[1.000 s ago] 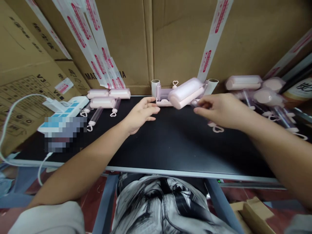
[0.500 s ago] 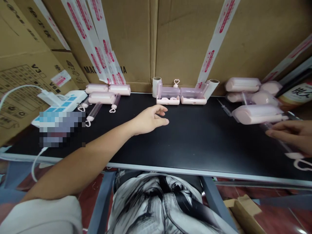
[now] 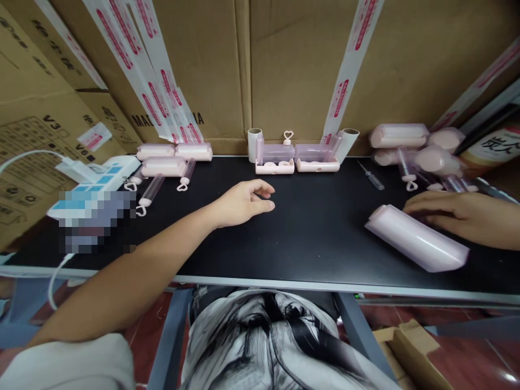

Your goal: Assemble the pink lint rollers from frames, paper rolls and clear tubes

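My left hand (image 3: 248, 205) hovers over the black table, its loosely bent fingers apart and nothing between them. At the right, my right hand (image 3: 467, 214) is at the back side of a pale pink cylindrical case (image 3: 418, 238) with a clear cover. The case lies slanted in front of the fingers and hides the fingertips; they appear to grip it. Behind that hand is a pile of similar pink cases (image 3: 400, 135) and clear tubes with heart-shaped rings (image 3: 406, 168). A small screwdriver (image 3: 371, 176) lies left of the pile.
Two opened pink cases (image 3: 274, 169) stand against the cardboard (image 3: 300, 70), between white tubes (image 3: 254, 145). More pink cases (image 3: 163, 166) with heart-ring tubes lie at left, near a white power strip (image 3: 117, 173). A dark bottle (image 3: 493, 146) leans at the far right.
The pink case has come off the pile towards the table's front, turned on a slant. My right hand has shifted left and slightly back. My left hand stays almost in place.
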A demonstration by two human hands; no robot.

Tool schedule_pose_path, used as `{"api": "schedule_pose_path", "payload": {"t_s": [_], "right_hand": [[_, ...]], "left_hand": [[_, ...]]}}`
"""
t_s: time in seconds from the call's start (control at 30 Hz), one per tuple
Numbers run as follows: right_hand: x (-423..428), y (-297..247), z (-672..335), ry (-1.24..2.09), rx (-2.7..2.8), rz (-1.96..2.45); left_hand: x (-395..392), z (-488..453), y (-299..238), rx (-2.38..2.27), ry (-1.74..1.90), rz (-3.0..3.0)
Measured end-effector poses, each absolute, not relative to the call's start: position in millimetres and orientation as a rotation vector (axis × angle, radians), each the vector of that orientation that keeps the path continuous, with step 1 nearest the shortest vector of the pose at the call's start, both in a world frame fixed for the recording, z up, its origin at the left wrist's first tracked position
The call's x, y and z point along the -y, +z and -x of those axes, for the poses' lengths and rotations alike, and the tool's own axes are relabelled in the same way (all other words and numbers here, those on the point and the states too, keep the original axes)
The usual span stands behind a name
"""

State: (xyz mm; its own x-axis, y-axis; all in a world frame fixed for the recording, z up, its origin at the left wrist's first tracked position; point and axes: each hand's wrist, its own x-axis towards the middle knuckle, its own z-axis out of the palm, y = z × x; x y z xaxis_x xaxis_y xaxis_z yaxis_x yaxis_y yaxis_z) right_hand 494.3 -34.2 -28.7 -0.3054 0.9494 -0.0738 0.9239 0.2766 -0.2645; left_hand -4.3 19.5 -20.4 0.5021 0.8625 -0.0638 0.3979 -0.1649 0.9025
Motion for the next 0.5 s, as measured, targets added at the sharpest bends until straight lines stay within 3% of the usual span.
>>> {"api": "schedule_pose_path", "payload": {"t_s": [0.2,0.5], "right_hand": [[22,-32,-495,0.529,2.349,1.82],[-13,-32,-497,0.29,2.435,1.911]], "left_hand": [[-18,4,-18,-1.06,0.568,-1.768],[-18,4,-18,-1.064,0.533,-1.775]]}}
